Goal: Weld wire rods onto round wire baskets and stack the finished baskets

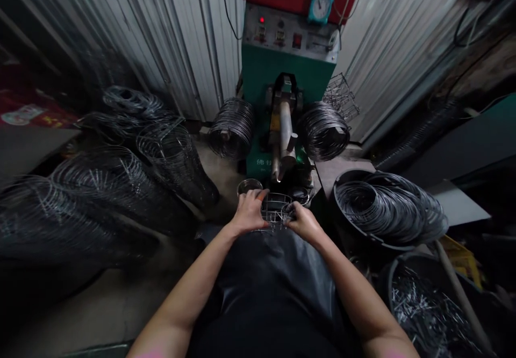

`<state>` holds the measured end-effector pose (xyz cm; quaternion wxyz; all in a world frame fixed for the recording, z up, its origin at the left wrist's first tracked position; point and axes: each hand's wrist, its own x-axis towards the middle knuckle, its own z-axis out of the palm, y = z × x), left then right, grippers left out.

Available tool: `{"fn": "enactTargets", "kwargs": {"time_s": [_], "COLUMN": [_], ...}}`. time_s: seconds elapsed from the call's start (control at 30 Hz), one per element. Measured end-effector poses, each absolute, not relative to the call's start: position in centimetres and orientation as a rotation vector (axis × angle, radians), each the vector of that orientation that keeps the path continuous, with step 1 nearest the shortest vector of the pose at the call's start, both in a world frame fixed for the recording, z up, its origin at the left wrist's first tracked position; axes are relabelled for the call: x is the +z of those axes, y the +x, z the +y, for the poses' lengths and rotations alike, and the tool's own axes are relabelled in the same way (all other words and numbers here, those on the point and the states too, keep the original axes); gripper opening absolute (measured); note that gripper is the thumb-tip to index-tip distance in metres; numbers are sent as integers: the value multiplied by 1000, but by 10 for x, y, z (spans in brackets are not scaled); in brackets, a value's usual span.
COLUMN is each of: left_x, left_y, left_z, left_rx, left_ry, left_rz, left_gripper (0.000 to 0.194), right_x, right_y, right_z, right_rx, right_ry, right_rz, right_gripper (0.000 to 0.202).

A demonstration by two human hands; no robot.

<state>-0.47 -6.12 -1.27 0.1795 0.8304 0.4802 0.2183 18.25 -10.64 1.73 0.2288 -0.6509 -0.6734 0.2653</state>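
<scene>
A small round wire basket is held between my two hands above the dark apron on my lap. My left hand is closed on its left side, with the thumb along the lower edge. Fingers of my right hand pinch the right side of the basket; whether a smaller piece is also between them I cannot make out. Just beyond the basket is the welding machine's lower tip, apart from it. A wire ring shows behind my left hand.
The green machine stands ahead with wire coils on both sides. Tall wire mesh rolls fill the left. A tub rim surrounds stacked wire rings at right, above a bucket of short wire pieces.
</scene>
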Motion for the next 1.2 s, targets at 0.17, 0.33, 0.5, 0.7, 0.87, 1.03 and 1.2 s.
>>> {"fn": "enactTargets", "kwargs": {"time_s": [0.17,0.33,0.5,0.7,0.87,1.03,1.2], "left_x": [-2,1,3,1,-3,-7,-10], "left_y": [5,3,1,-2,-4,-6,-6], "left_z": [-68,-69,-69,-68,-64,-58,-50], "left_rx": [588,546,547,556,541,589,620], "left_ry": [2376,2356,2320,2317,2304,2294,2293], "left_rz": [1369,1361,1359,1348,1348,1307,1301], "left_gripper": [92,96,96,96,97,96,94], "right_x": [-5,-13,-2,0,-1,2,1], "right_y": [173,181,192,192,190,190,190], "right_z": [-109,-116,-116,-114,-110,-103,-96], "right_rx": [566,762,775,703,691,712,679], "right_ry": [-1736,-1436,-1300,-1327,-1300,-1283,-1293], "right_rz": [-1733,-1884,-2112,-2210,-2226,-2262,-2272], "right_gripper": [13,17,20,22,21,21,26]}}
